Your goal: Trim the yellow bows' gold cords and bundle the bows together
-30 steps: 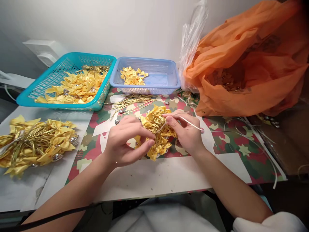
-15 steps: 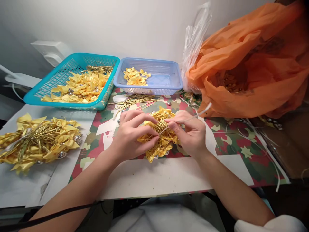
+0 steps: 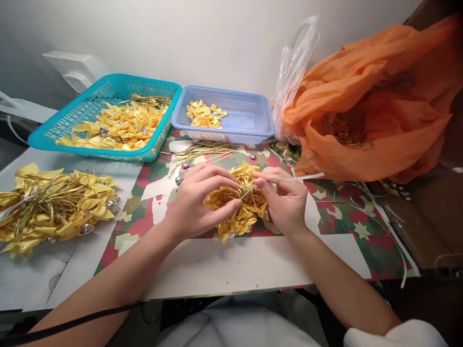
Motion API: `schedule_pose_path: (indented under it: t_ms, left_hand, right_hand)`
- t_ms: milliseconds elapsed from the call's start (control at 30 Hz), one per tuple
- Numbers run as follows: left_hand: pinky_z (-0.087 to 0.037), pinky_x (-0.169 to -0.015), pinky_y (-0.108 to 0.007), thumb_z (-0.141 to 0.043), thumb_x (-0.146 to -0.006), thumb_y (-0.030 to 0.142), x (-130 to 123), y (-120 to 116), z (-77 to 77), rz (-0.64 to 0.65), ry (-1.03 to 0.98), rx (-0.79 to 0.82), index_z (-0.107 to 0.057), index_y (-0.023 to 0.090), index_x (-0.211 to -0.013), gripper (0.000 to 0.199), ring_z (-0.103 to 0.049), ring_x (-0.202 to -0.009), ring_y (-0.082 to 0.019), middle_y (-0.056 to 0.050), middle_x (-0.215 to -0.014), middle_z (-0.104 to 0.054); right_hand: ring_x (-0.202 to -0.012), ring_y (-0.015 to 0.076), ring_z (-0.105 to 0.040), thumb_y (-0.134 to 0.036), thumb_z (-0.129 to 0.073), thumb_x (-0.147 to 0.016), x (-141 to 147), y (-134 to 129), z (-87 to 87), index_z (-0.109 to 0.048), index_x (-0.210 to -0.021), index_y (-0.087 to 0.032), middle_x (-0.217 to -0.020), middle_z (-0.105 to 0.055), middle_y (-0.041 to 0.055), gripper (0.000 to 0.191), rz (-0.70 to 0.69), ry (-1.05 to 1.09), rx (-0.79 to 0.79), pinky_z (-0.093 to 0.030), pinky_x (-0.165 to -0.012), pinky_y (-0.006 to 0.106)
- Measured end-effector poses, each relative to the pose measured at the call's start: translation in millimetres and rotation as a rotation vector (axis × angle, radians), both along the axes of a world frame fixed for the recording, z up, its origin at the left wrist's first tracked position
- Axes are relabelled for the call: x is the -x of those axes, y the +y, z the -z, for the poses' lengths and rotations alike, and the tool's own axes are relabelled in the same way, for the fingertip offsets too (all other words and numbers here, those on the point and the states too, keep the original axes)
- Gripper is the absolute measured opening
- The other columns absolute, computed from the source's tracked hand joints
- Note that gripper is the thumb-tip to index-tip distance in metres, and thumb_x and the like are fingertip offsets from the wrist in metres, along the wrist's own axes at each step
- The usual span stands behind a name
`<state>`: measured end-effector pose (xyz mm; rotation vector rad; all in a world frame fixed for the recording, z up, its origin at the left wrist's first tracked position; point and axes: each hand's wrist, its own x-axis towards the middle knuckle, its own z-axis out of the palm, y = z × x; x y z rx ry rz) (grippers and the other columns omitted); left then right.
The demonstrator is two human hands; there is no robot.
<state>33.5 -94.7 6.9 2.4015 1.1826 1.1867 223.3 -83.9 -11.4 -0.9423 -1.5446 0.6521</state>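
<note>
A bunch of yellow ribbon bows (image 3: 235, 224) with gold cord stems and small silver bells lies in front of me. My left hand (image 3: 202, 197) holds it from the left, thumb and forefinger curved around the gathered stems, other fingers hidden in part. Between finger and thumb, my right hand (image 3: 284, 197) pinches a thin white tie (image 3: 302, 178) at the right side of the bunch. One end of that tie sticks out past the right hand; another stretch crosses the stems towards my left thumb.
A tied bunch of bows (image 3: 60, 207) lies at left. Behind stand a teal basket (image 3: 39, 140) and a blue basket (image 3: 249, 137), both holding bows. Gold cords (image 3: 202, 152) lie before them. An orange bag (image 3: 336, 159) and loose white ties (image 3: 361, 205) are on the right.
My left thumb and forefinger have parted a little over the stems. The tie's free end in my right hand has swung lower, now nearly level. The view has shifted slightly.
</note>
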Motion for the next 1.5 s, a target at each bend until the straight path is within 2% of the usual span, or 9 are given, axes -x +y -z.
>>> schedule_pose_path:
  t_ms: [167,367,467,567,700,900,1033,1200,1500]
  left_hand:
    - [-0.048,-0.073,-0.036,-0.071,-0.083,0.026,-20,-2,5.1,0.018,-0.122,-0.003,-0.075,0.020,-0.081,0.008,-0.062,-0.071,-0.018,-0.004,-0.082,-0.077]
    - [-0.044,-0.051,-0.026,-0.066,-0.085,0.034,-17,1,1.1,-0.018,-0.431,0.468,-0.078,0.020,-0.073,0.022,-0.059,-0.054,-0.014,-0.001,-0.064,-0.074]
    - [-0.037,-0.046,-0.025,-0.060,-0.089,0.040,-13,3,-3.7,-0.032,-0.466,0.550,-0.078,0.020,-0.075,0.031,-0.050,-0.047,-0.011,0.000,-0.058,-0.069]
    - [-0.033,-0.046,-0.025,-0.054,-0.091,0.039,-15,3,-6.0,-0.014,-0.441,0.541,-0.072,0.018,-0.070,0.034,-0.044,-0.047,-0.010,0.003,-0.050,-0.057]
    - [-0.029,-0.050,-0.025,-0.046,-0.093,0.031,-22,-2,-5.9,0.010,-0.298,0.414,-0.048,0.018,-0.055,0.040,-0.036,-0.051,-0.010,0.004,-0.051,-0.039]
    - [-0.031,-0.053,-0.025,-0.040,-0.095,0.029,-28,-3,-4.5,-0.052,-0.315,0.482,-0.041,0.019,-0.062,0.035,-0.037,-0.056,-0.011,0.004,-0.058,-0.041]
    - [-0.031,-0.053,-0.024,-0.042,-0.092,0.026,-24,-1,-2.9,-0.039,-0.349,0.489,-0.046,0.018,-0.061,0.032,-0.039,-0.056,-0.011,0.003,-0.057,-0.045]
    - [-0.034,-0.054,-0.023,-0.044,-0.091,0.023,-16,2,-0.9,0.174,-0.125,0.381,-0.057,0.016,-0.066,0.028,-0.043,-0.056,-0.011,0.002,-0.059,-0.052]
    - [-0.031,-0.052,-0.022,-0.051,-0.091,0.020,-19,4,1.9,0.293,-0.120,0.243,-0.055,0.017,-0.063,0.028,-0.036,-0.053,-0.009,0.006,-0.055,-0.043]
  right_hand:
    - [-0.073,0.0151,-0.065,-0.025,-0.069,-0.085,4,-4,-2.6,-0.079,-0.090,-0.031,-0.080,-0.074,-0.0001,0.013,-0.095,0.010,-0.024,-0.054,-0.067,0.032]
    - [-0.065,0.0147,-0.066,-0.030,-0.080,-0.074,1,1,-6.9,-0.077,-0.077,-0.024,-0.072,-0.073,0.0007,0.007,-0.038,0.173,0.153,-0.054,-0.061,0.030]
    - [-0.060,0.0151,-0.066,-0.033,-0.083,-0.069,0,1,-10.1,-0.075,-0.071,-0.022,-0.069,-0.074,0.0006,0.013,-0.031,0.193,0.173,-0.056,-0.058,0.030]
    - [-0.061,0.0140,-0.068,-0.023,-0.080,-0.074,-2,-3,-12.5,-0.075,-0.075,-0.024,-0.070,-0.075,-0.0015,0.005,-0.105,0.042,0.021,-0.056,-0.059,0.027]
    - [-0.073,0.0142,-0.070,-0.012,-0.065,-0.086,-3,-6,-13.1,-0.075,-0.090,-0.024,-0.083,-0.077,0.0012,0.016,-0.184,-0.229,-0.375,-0.056,-0.066,0.027]
    - [-0.085,0.0191,-0.062,-0.023,-0.068,-0.087,-2,-2,-13.9,-0.074,-0.085,-0.025,-0.092,-0.077,0.0032,0.007,-0.102,-0.441,-0.683,-0.053,-0.074,0.034]
    - [-0.100,0.0211,-0.061,-0.029,-0.060,-0.092,-1,-1,-14.0,-0.074,-0.083,-0.027,-0.105,-0.076,0.0018,0.016,-0.181,-0.485,-0.645,-0.053,-0.085,0.038]
    - [-0.112,0.0232,-0.060,-0.027,-0.063,-0.091,0,0,-14.7,-0.074,-0.085,-0.027,-0.111,-0.074,0.0034,0.013,-0.148,-0.311,-0.451,-0.050,-0.098,0.046]
    - [-0.081,0.0179,-0.067,-0.021,-0.073,-0.081,6,1,-12.2,-0.075,-0.072,-0.026,-0.080,-0.075,0.0007,0.011,-0.116,-0.094,-0.057,-0.053,-0.081,0.037]
